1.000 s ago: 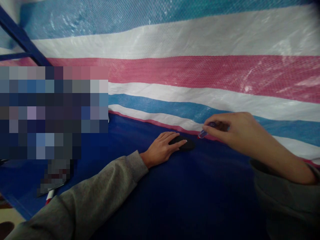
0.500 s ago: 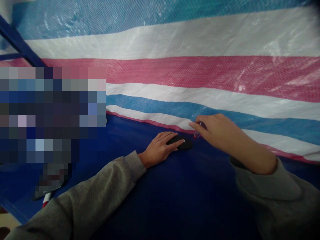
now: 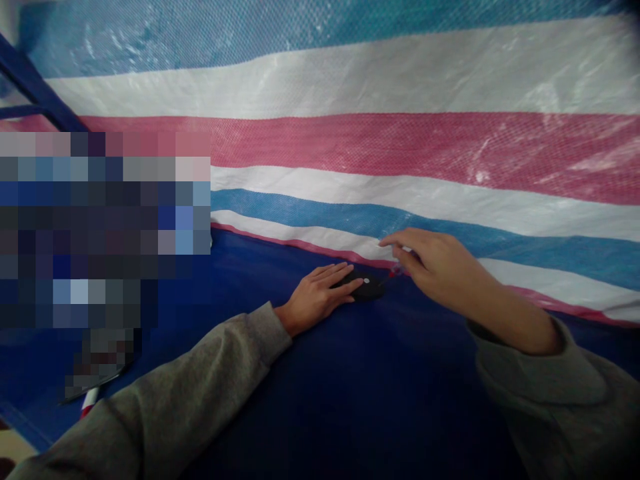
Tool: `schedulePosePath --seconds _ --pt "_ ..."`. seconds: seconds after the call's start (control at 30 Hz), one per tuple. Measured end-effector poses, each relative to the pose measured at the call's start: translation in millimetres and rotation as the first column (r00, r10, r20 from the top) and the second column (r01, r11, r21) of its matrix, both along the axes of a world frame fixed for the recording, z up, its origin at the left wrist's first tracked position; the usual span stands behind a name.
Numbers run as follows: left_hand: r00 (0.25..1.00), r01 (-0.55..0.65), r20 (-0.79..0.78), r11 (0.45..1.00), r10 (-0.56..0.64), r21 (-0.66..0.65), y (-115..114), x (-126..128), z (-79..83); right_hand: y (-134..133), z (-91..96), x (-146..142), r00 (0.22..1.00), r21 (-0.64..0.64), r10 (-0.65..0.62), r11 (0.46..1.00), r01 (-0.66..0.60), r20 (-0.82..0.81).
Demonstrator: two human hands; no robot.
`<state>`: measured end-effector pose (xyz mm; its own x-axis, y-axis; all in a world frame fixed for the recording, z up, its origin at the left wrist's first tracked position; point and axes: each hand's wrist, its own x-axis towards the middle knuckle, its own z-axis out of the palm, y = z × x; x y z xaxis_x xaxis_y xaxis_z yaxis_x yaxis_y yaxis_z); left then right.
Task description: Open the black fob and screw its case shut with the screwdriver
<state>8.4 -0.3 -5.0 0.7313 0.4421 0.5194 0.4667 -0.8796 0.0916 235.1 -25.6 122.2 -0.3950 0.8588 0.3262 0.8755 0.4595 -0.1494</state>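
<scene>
A black, oval computer mouse (image 3: 373,288) with a small pale spot lies on the blue tabletop (image 3: 320,387). Over its left part rests my left hand (image 3: 323,297), fingers stretched along it and pressing it down; they hide much of the mouse. My right hand (image 3: 433,267) is just right of the mouse, with thumb and fingers closed round a small screwdriver (image 3: 397,269). The screwdriver has a clear and red handle, mostly hidden by the fingers. Its thin shaft slants down left to the mouse's right end; I cannot tell whether the tip touches.
Behind the table hangs a striped blue, white and red plastic sheet (image 3: 350,143), meeting its far edge. A pixelated area covers the left side. Below it lies a red and white stick-like item (image 3: 89,403). A dark blue frame bar (image 3: 40,83) runs at upper left.
My right hand has turned slightly, and the screwdriver's shaft now shows, pointing at the mouse's right end. My left index finger has drawn back a little, uncovering the pale spot.
</scene>
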Motion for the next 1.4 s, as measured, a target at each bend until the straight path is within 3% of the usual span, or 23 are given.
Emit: schedulePosePath --seconds 1.4 --pt "0.999 0.020 0.038 0.999 -0.021 0.027 -1.1 0.9 3.0 -1.1 -3.3 -6.5 0.998 0.012 -0.043 0.999 0.043 -0.036"
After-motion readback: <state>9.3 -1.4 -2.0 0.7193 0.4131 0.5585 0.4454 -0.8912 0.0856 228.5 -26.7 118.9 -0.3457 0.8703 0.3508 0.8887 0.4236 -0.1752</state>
